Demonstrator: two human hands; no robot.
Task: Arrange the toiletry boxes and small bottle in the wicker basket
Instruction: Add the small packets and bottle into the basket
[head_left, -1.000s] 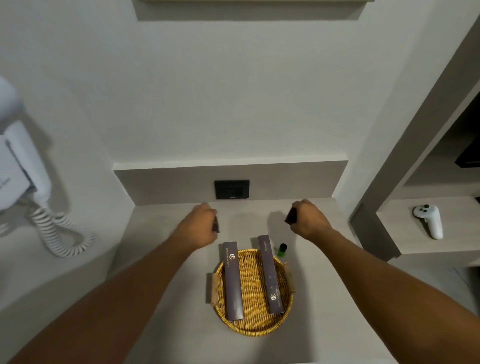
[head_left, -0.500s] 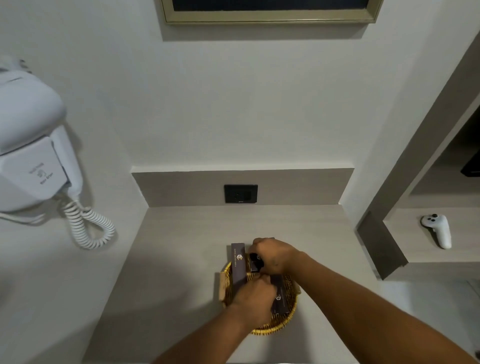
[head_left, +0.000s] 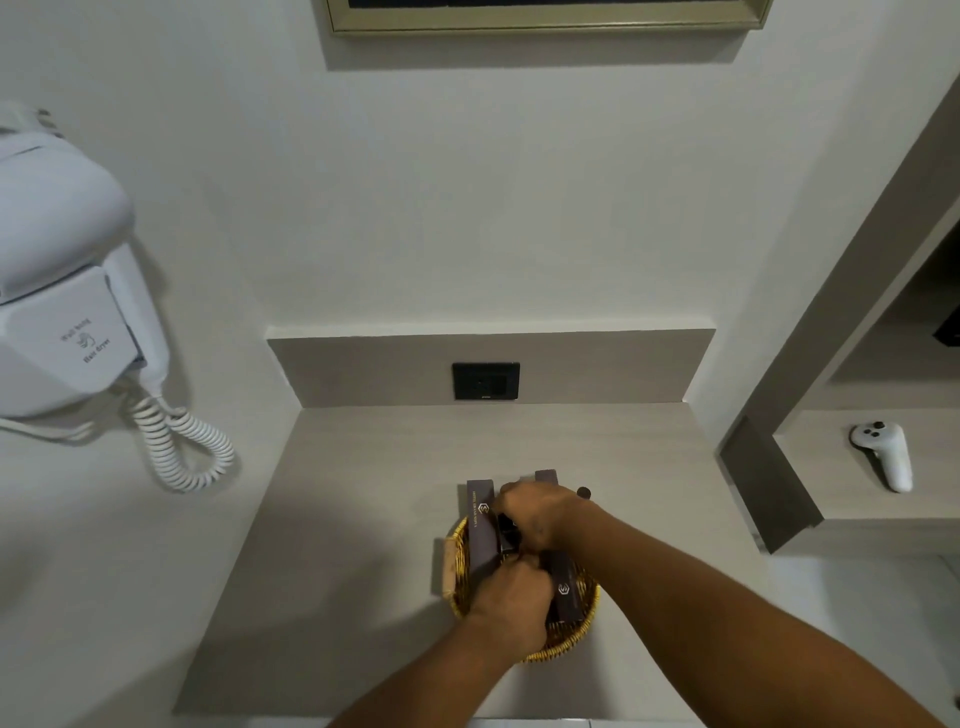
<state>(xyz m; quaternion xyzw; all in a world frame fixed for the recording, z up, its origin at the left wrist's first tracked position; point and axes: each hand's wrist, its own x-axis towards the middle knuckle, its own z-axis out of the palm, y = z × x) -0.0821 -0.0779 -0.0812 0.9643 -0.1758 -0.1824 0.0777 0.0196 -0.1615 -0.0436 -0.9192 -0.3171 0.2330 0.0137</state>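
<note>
A round wicker basket (head_left: 574, 642) sits on the grey counter. Two long dark purple toiletry boxes lie in it: the left box (head_left: 480, 532) and the right box (head_left: 565, 590). Both hands meet over the middle of the basket, between the long boxes. My right hand (head_left: 537, 512) grips a small dark box (head_left: 506, 530) at the far side. My left hand (head_left: 511, 597) is curled at the near side, and what it holds is mostly hidden. The dark cap of the small bottle (head_left: 583, 491) peeks out behind my right wrist, outside the basket.
A white wall hair dryer (head_left: 67, 291) with a coiled cord (head_left: 182, 447) hangs at the left. A black socket (head_left: 485, 381) is on the back panel. A white controller (head_left: 883, 457) lies on the right shelf. A framed picture (head_left: 545, 15) hangs above.
One second ago both hands were raised apart behind the basket, each holding a small dark box. They have since come down together into the middle of the basket. The view has tilted up slightly.
</note>
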